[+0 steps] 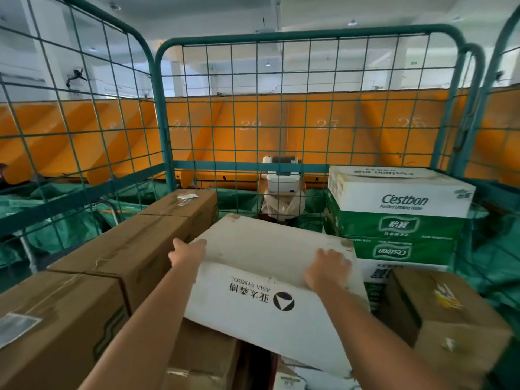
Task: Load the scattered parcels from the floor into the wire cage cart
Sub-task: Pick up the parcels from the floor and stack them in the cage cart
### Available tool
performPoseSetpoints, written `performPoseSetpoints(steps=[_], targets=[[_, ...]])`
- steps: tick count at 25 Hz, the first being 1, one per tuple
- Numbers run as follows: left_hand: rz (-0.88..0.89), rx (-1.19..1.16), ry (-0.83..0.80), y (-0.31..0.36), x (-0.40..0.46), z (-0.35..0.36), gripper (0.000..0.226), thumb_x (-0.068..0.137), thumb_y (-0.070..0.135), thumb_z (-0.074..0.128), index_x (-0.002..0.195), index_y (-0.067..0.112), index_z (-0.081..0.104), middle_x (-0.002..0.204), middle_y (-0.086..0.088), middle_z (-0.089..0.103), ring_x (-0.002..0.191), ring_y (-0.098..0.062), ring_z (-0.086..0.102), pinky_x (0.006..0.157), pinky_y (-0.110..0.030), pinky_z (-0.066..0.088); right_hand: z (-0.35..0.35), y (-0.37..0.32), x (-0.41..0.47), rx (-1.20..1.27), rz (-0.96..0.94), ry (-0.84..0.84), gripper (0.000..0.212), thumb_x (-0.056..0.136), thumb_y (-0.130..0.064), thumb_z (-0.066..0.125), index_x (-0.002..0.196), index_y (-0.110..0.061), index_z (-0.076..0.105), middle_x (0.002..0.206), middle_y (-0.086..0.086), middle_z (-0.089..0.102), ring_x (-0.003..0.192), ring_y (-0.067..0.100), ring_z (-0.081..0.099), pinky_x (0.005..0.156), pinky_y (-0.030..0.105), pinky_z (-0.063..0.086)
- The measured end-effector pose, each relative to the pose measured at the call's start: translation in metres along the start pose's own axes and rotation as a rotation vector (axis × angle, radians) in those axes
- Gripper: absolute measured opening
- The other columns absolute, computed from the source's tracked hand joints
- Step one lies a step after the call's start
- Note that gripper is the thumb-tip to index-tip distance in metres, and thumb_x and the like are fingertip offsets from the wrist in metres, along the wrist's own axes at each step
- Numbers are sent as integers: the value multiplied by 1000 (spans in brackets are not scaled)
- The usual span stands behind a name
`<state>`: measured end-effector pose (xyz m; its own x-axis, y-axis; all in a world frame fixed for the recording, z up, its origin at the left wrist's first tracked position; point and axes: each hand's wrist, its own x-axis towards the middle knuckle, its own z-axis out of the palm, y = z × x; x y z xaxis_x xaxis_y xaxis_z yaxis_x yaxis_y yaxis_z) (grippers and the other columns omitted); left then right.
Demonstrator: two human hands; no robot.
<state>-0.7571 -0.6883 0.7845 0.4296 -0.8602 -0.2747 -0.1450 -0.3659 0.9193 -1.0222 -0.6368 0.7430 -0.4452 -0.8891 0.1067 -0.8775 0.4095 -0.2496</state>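
A white carton [270, 266] printed "ASIA SYMBOL" lies tilted inside the green wire cage cart [166, 114], resting on lower boxes. My left hand [187, 253] grips its upper left edge, fingers over the top face. On the top face near the right side, my right hand [327, 270] presses flat with fingers curled on the carton. Brown cardboard boxes [135, 249] fill the cart's left side. Stacked green and white Cestbon water cartons [399, 209] stand at the right rear.
A brown box [439, 319] sits at the right front. More boxes [205, 358] lie under the white carton. Beyond the cage's back wall stand a white printer [282, 175], green sacks and numbered orange chutes [253, 128].
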Motion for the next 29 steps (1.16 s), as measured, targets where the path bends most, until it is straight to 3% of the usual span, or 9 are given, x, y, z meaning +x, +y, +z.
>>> performPoseSetpoints(steps=[3,5,7,9,12,19,21,24,29], targets=[[19,119,11,-3,18,1,83,90,32,62,154,25,8,155,-12,15,132,-44,32,99,-60,42,-10,35,-6,119,539,-132,95,81,-60,58,152,-16,13,155,21,15,142,40,14,113,60,15],[24,147,2,-5,30,1,85,90,27,64,154,22,7,156,-12,15,132,-44,33,97,-60,43,4,49,13,361,697,-234,125,58,-77,66,151,-11,13,149,22,28,137,41,29,110,61,26],[-13,143,-26,-6,39,5,81,89,23,66,151,13,15,151,-15,22,124,-42,39,90,-56,47,32,60,31,437,638,-299,127,31,-81,62,134,-9,45,120,16,59,108,37,59,96,52,47],[0,245,-26,-8,41,9,71,88,27,67,144,6,29,140,-17,30,104,-36,45,83,-47,51,35,62,33,443,537,-260,94,48,-79,58,111,-9,60,96,9,66,85,30,65,83,40,53],[55,346,26,-10,45,11,62,83,31,68,132,3,42,130,-18,37,95,-32,48,84,-42,54,3,48,7,431,492,-195,56,79,-62,56,106,-12,58,94,6,63,83,28,61,73,33,47],[100,363,133,2,47,-11,51,82,27,65,123,-2,52,123,-23,49,99,-36,51,83,-40,44,-16,35,20,372,368,7,24,89,-32,50,93,-11,58,74,3,57,70,21,57,65,27,42],[114,282,173,-1,53,-16,56,79,24,68,125,-2,53,132,-24,48,118,-41,48,98,-48,44,-16,29,27,368,295,21,31,92,-36,47,109,-11,54,83,2,58,76,21,55,68,29,42],[87,321,157,-16,49,-13,65,82,26,70,136,4,43,138,-21,37,115,-42,49,95,-51,48,5,20,25,160,208,-116,64,90,-64,34,134,-20,42,121,10,55,111,28,51,95,40,39],[245,662,4,-26,37,-5,88,79,60,67,150,31,23,154,-22,8,133,-50,26,105,-57,38,4,29,28,-7,-103,-425,109,62,-94,40,149,-31,22,157,13,8,139,43,19,111,53,24]])
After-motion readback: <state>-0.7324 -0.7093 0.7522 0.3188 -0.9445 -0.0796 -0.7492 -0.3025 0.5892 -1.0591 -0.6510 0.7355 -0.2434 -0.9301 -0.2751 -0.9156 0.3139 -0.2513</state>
